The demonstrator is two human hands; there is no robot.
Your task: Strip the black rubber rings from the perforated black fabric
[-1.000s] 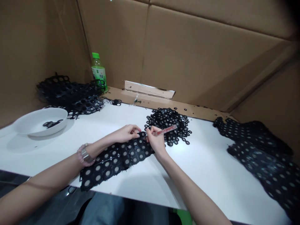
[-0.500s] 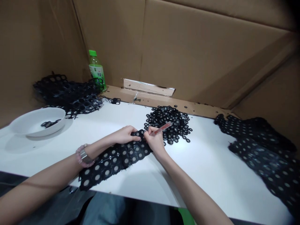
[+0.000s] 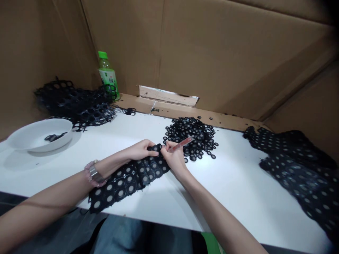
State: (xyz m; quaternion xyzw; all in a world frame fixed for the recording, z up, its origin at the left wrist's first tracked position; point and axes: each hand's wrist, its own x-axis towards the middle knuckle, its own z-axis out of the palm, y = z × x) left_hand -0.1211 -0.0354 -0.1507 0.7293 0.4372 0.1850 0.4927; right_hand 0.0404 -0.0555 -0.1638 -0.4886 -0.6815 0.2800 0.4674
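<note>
A black rubbery sheet [image 3: 120,183] dotted with rows of pale round spots lies slantwise on the white table. My left hand [image 3: 143,150] grips its upper right end, thumb on top and fingers behind. My right hand [image 3: 173,155] is closed around a slim pen-like tool [image 3: 181,144] with a clear, reddish handle. The tool's tip is hidden by my fingers, right at the sheet's end. Just beyond my right hand lies a heap of small black rings [image 3: 194,135] with pale centres.
At left stand a white bowl [image 3: 19,139] with a few black pieces, a tangle of black perforated scrap [image 3: 76,104] and a green-capped bottle [image 3: 108,76]. More dotted black sheets [image 3: 296,173] lie at right. Cardboard walls [image 3: 212,60] enclose the table [image 3: 233,201].
The view has shifted slightly. My left thumb and the sheet's end have moved a little, and both hands keep their grips at the sheet's upper right end.
</note>
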